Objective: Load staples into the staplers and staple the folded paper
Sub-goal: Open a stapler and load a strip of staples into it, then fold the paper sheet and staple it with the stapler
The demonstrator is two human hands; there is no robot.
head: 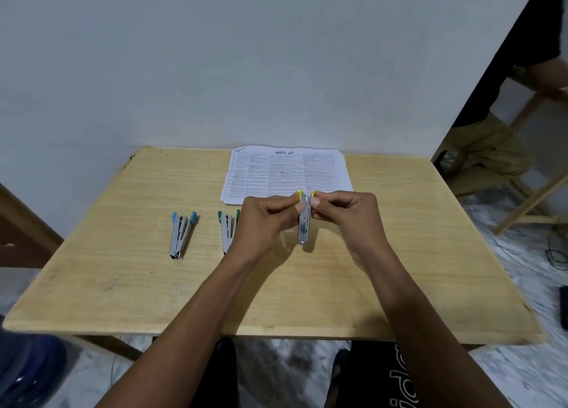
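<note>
Head view, two hands (264, 220) (347, 214) pinching yellow stapler (304, 227), two other staplers (179, 235) (226, 229), one paper (285, 171).

the left hand (264, 220) covers the right side of the green stapler (226, 227) and, beyond it, the near edge of the paper (285, 171), whose print is too small to read. right of that hand, fingers (315, 202) hide the sides of the yellow stapler (304, 226).

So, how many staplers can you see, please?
3: blue stapler leftmost on the table; green stapler beside it, partly behind the left hand; yellow stapler pinched between it and the right hand.
</note>
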